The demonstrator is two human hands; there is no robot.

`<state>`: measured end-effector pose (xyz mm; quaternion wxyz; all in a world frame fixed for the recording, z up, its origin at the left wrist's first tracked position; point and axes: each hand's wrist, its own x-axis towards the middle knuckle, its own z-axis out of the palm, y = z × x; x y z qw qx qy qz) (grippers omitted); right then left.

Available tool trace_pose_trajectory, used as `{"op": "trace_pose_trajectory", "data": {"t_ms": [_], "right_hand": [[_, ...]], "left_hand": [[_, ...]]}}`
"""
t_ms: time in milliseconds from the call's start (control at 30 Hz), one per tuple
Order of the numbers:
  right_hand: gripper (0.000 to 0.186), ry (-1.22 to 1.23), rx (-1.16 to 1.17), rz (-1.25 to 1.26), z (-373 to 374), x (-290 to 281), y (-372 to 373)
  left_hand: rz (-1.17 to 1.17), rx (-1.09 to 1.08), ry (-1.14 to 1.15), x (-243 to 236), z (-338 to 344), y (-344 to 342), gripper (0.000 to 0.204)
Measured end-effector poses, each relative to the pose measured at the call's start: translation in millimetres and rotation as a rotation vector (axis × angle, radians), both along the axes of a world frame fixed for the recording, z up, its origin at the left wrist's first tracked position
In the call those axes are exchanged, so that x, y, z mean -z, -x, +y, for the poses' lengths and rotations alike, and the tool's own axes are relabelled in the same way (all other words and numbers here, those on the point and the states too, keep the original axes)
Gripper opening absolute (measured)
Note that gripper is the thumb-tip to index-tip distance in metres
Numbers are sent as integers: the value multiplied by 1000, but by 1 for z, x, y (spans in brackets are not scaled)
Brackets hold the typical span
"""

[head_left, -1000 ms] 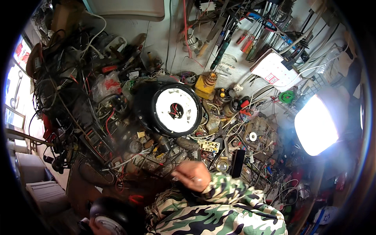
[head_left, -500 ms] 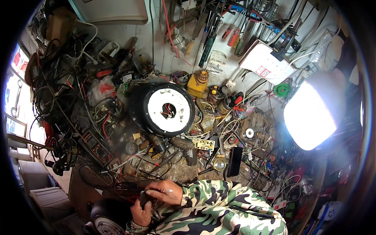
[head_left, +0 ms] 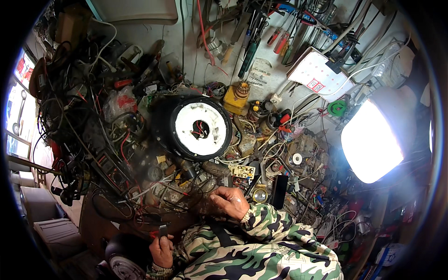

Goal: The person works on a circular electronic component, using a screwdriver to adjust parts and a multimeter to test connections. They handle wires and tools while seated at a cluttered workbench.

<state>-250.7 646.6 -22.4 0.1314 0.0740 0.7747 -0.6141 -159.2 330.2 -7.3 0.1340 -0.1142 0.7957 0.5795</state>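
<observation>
At the bench's front edge, my left hand is closed round a small flat dark object with a pale grey tip; a bit of red shows beside it, and its kind is unclear. My right hand is over the front of the cluttered bench, thumb and fingers curled together, and whatever is in them is hidden. Close beside it are a small round glass-faced piece and a black phone-like slab. Farther back stands a large black round housing with a white ring-shaped face and red wires in its central hole.
A bright lamp glares at the right. Tangled black cables fill the left. Screwdrivers and pliers hang on the back wall. A yellow block, a circuit board and a solder spool lie among the clutter.
My right hand has parted from my left and moved right and forward over the bench. My left hand keeps the small flat object, which now shows upright with red beside it.
</observation>
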Motion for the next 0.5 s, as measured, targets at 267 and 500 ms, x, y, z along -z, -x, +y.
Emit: {"op": "trace_pose_trajectory", "data": {"t_ms": [267,500], "right_hand": [[20,-6,-116,5,-16,5,0],[21,2,-140,7,-20,7,2]], "left_hand": [[18,-5,-67,-1,2,3,57],[22,-11,-70,3,-1,3,61]]}}
